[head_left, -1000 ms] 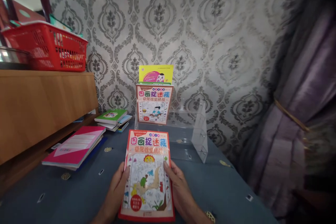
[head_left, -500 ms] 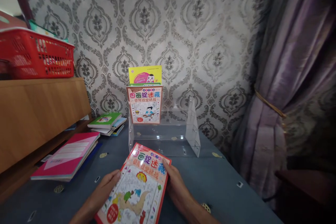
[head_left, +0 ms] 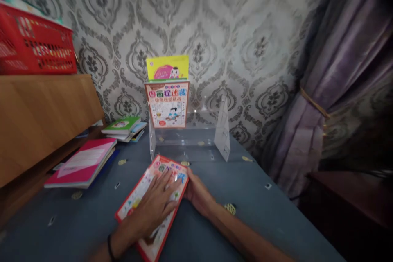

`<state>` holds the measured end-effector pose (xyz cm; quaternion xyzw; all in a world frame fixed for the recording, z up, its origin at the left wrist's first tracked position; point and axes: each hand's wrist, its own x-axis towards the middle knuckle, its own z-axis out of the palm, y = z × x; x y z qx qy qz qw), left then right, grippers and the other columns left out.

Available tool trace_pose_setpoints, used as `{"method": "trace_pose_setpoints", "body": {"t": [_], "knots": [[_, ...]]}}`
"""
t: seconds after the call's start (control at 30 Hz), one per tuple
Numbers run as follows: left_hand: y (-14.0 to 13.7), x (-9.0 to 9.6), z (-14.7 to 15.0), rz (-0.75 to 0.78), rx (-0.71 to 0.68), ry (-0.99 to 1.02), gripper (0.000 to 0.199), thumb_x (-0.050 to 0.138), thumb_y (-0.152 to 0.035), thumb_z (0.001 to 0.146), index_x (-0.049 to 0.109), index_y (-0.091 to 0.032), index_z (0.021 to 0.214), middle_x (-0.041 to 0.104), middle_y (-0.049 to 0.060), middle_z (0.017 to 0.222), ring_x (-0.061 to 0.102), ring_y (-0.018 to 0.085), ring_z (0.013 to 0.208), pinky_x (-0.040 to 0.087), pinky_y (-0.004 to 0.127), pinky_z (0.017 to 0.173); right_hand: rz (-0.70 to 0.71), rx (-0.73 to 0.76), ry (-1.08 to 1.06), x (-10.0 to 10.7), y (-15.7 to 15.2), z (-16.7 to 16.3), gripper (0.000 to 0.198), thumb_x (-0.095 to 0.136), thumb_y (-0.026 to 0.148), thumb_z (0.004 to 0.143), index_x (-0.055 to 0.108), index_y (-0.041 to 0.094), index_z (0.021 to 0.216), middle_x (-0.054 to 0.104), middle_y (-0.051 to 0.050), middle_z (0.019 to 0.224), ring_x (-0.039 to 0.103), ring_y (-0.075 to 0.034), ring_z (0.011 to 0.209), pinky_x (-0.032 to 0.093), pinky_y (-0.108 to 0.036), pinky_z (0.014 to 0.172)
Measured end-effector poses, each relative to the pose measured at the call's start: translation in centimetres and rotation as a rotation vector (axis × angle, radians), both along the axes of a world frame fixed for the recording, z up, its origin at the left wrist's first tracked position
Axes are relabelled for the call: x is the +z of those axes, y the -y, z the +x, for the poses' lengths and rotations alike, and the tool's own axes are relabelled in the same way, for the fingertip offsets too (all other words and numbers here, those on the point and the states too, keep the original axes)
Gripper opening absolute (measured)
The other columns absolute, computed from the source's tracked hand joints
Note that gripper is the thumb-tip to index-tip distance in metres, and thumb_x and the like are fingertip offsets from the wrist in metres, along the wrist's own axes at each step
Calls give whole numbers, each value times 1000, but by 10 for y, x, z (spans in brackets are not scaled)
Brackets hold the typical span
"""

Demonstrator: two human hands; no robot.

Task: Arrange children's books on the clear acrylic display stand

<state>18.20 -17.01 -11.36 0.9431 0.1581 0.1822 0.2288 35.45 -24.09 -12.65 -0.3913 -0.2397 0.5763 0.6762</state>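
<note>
Book (head_left: 138,194) with a red border slants in front of the clear rack (head_left: 222,131), left hand (head_left: 156,199) spread flat across its cover, right hand (head_left: 198,193) gripping its upper right edge

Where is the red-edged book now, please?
In the head view, the red-edged book is low, left of centre, under the left hand, before the clear rack.

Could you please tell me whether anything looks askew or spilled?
Beneath the green book, lower books stick out unevenly to the right, and something blue juts from under the pink book. Nothing looks spilled.
</note>
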Motion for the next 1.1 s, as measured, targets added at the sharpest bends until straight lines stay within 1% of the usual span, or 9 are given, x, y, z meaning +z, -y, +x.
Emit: {"method": "trace_pose_setpoints", "body": {"t": [0.2, 0.27, 0.43, 0.5, 0.57, 0.67, 0.83, 0.97, 1.1], "knots": [[36, 10, -18, -93, -291, -99, 48, 63, -31, 91, 56, -34, 139, 45, 4, 156, 35, 27, 148, 15, 54, 125, -18, 29, -74, -10, -6, 11, 53, 54, 62, 92, 65, 20, 122, 76, -10, 114, 70, -25, 109, 50, -43, 100], [26, 7, -27, -134, -169, -4, 46, 59, -29, 93, 57, -32, 139, 50, 4, 153, 40, 26, 145, 21, 49, 125, -27, 34, -78, -9, -6, 12, 51, 54, 61, 93, 65, 21, 122, 76, -10, 116, 69, -25, 111, 49, -44, 101], [-29, 12, -37, -293, 490, 362, 40, 65, -32, 85, 67, -23, 123, 66, 10, 130, 55, 30, 127, 39, 42, 111, -28, -5, -106, -3, -6, 11, 44, 54, 58, 94, 67, 22, 116, 76, -8, 115, 68, -24, 114, 47, -43, 103], [-46, 18, -37, -492, 538, 382, 29, 72, -32, 76, 74, -21, 103, 75, 8, 102, 66, 28, 99, 50, 34, 89, -20, -16, -106, 0, -7, 10, 45, 55, 58, 94, 68, 21, 116, 75, -8, 117, 67, -24, 116, 46, -42, 105], [-55, 24, -37, -711, 496, 391, 17, 77, -33, 69, 75, -20, 80, 73, 4, 75, 62, 21, 71, 47, 26, 64, 1, -18, -92, 5, -6, 9, 47, 61, 59, 90, 68, 20, 115, 74, -9, 120, 66, -25, 117, 45, -43, 107], [-57, 28, -35, -954, 459, 465, 27, 81, -41, 63, 70, -18, 68, 67, 2, 63, 57, 17, 58, 41, 23, 53, 65, 30, -39, 8, 0, 6, 53, 73, 57, 81, 68, 18, 117, 73, -11, 121, 68, -27, 114, 46, -43, 106], [-57, 31, -30, -1123, 464, 605, 44, 87, -53, 54, 69, -17, 72, 68, 2, 65, 61, 18, 56, 47, 25, 56, 90, 295, 250, 1, 12, 2, 54, 78, 55, 77, 67, 18, 115, 76, -11, 107, 72, -22, 90, 56, -29, 70], [-60, 41, -27, -1117, 439, 679, 45, 87, -53, 56, 69, -18, 78, 70, 3, 71, 63, 19, 61, 49, 27, 60, 124, 353, 479, 8, 8, 9, 51, 72, 59, 80, 70, 16, 109, 76, -9, 95, 69, -15, 73, 46, -17, 49], [-68, 54, -29, -988, 398, 586, 47, 83, -59, 59, 70, -18, 79, 72, 4, 77, 62, 18, 68, 49, 26, 63, 144, 337, 672, 34, 0, 25, 48, 68, 60, 81, 69, 15, 97, 74, -5, 78, 56, -6, 45, 38, -15, 39]]}}
